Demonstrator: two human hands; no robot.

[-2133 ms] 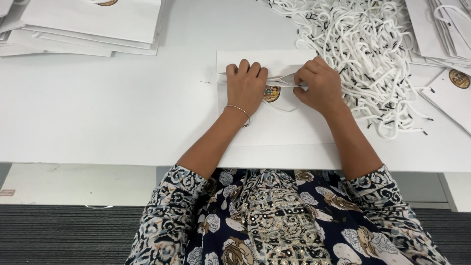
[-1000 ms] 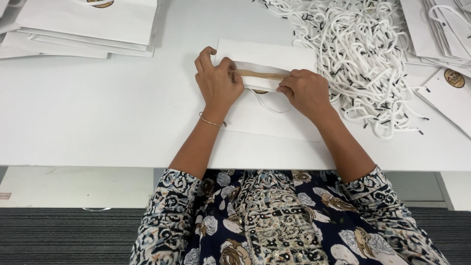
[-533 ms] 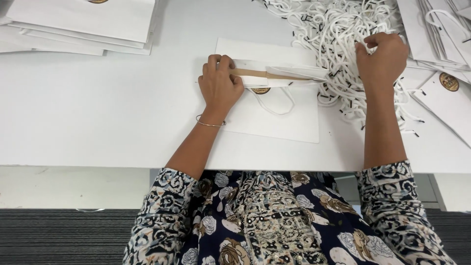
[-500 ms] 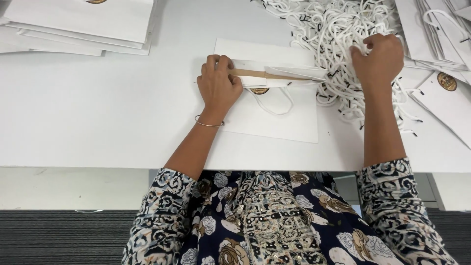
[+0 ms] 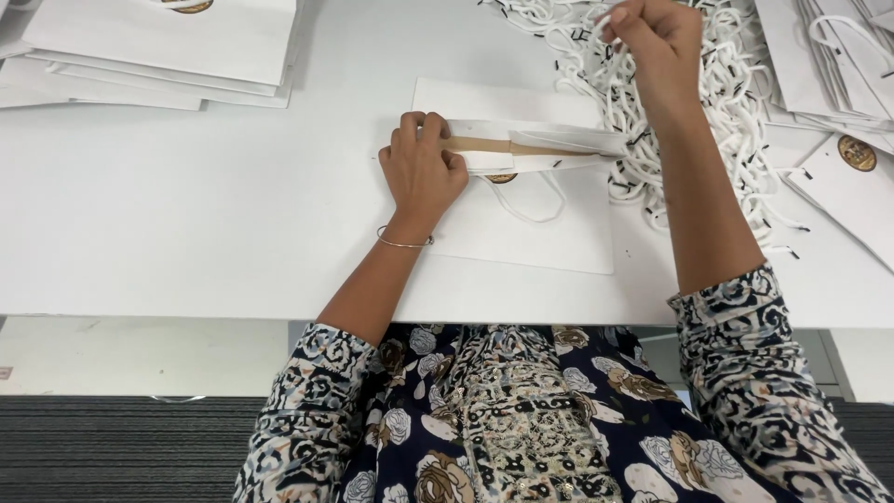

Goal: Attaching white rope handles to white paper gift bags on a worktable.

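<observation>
The left hand (image 5: 424, 172) presses flat on the bag (image 5: 521, 219), whose open mouth runs left to right, while the right hand (image 5: 656, 42), fingers pinched on a cord (image 5: 610, 28), hovers over the cord pile (image 5: 689, 121) beyond the bag's right end.

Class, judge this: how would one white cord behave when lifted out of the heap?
Probably floppy: the white cords lie in loose curls. Likely light, since the right hand pinches one with its fingertips. It may snag its neighbours, as the heap is tangled.
</observation>
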